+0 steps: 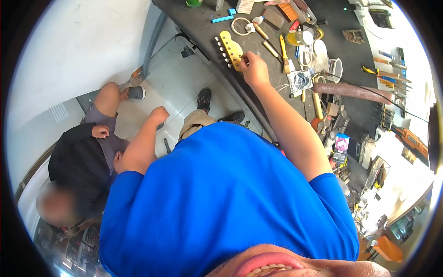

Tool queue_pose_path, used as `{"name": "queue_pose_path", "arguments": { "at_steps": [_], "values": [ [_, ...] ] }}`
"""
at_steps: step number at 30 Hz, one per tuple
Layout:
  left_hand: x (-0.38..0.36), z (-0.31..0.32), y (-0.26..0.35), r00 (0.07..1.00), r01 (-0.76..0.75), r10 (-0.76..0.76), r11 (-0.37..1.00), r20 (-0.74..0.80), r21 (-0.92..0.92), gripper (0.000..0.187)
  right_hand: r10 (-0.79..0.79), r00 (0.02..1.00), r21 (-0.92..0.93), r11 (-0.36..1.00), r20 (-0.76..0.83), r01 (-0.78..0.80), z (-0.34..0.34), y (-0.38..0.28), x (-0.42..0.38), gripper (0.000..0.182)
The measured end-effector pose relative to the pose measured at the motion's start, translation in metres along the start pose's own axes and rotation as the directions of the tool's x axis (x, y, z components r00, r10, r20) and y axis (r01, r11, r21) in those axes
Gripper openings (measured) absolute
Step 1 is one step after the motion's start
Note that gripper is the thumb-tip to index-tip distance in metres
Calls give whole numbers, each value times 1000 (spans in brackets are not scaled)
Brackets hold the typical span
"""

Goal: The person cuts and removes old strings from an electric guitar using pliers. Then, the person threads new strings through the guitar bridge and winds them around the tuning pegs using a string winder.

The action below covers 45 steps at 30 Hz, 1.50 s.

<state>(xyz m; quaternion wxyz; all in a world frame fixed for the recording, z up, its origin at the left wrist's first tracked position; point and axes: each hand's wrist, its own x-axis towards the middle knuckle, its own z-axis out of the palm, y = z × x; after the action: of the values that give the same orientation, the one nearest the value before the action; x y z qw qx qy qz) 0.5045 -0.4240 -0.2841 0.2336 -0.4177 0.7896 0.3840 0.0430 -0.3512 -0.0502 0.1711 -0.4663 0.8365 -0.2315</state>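
- Pale, glossy tiles (177,60) cover the floor beside a dark, matte worktop (197,24); beyond it, hand tools (392,79) are ranged along a white wall.
- My right hand (254,69) is grasping the guitar headstock (230,50) at its narrower end, fingers bent over the edge; I judge the work now to be steadying or handling that piece.
- The headstock lies by the worktop's near edge: yellow, smooth and glossy like lacquered wood, curved along 1 side, with 6 shiny tuning keys lined up along the other.
- My left hand (159,115) hangs low over the floor, well apart from the headstock. Its fingers look curled in, but I cannot tell whether they are clenched on anything; a small dark shape shows just beside them.
- Near the headstock I see a blue, crank-shaped tool (224,18), seemingly plastic, and a pale ring (240,26).
- Past my right hand lie a flat brush (284,54) with a yellow handle and brown bristles, and a slim, rounded wooden handle (270,49).
- To my left, 1 other person (76,154) sits in a dark top and grey shorts, 1 hand at the lap, apart from my own hands.
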Motion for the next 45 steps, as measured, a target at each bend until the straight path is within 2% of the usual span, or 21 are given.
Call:
{"name": "queue_pose_path", "arguments": {
  "at_steps": [3,4,7,9,15,16,18,21,24,30,34,36,39,42,45],
  "values": [
    [-3,-20,41,997,58,-50,990,62,-131,32,-64,998,-66,996,-2,64,-5,-2,2,17],
    [3,-20,50,998,55,-51,989,35,-139,32,-96,995,-102,990,-9,94,-7,-5,6,17],
    [7,-7,69,999,46,-45,980,9,-191,33,-137,983,-282,945,124,167,-18,-18,1,13],
    [11,-5,75,1000,30,-28,966,10,-258,34,-166,977,-320,926,135,202,-19,-17,-1,12],
    [14,7,72,989,125,-107,976,106,-180,34,-201,967,-397,884,157,248,-16,-16,-1,11],
    [20,17,59,994,82,-69,983,86,-164,34,-197,965,-419,872,176,254,-15,-16,0,12],
    [20,34,38,999,7,0,991,52,-132,34,-199,964,-423,869,178,257,-14,-17,1,12],
    [1,25,36,993,107,-96,979,68,-174,36,-213,962,-423,866,170,267,-13,-16,-3,12],
    [-5,20,31,987,115,-98,985,123,-132,36,-223,963,-418,868,153,267,-13,-17,-5,12],
    [-5,17,40,986,156,-144,972,83,-175,35,-226,957,-424,860,181,284,-11,-15,-4,14],
    [-3,9,54,989,138,-118,957,89,-255,32,-217,956,-441,851,198,285,-8,-16,-2,15],
    [3,9,56,988,131,-106,957,111,-258,32,-186,960,-462,847,208,264,-7,-17,-3,15],
    [4,11,58,996,88,-78,964,51,-253,33,-168,960,-457,851,226,257,-4,-20,-1,14],
    [-1,8,62,990,134,-117,954,81,-269,35,-178,946,-449,846,271,288,-4,-22,-3,12],
    [-1,16,57,990,108,-84,970,117,-218,35,-166,946,-460,842,279,284,-4,-24,-5,11]
  ]
}}
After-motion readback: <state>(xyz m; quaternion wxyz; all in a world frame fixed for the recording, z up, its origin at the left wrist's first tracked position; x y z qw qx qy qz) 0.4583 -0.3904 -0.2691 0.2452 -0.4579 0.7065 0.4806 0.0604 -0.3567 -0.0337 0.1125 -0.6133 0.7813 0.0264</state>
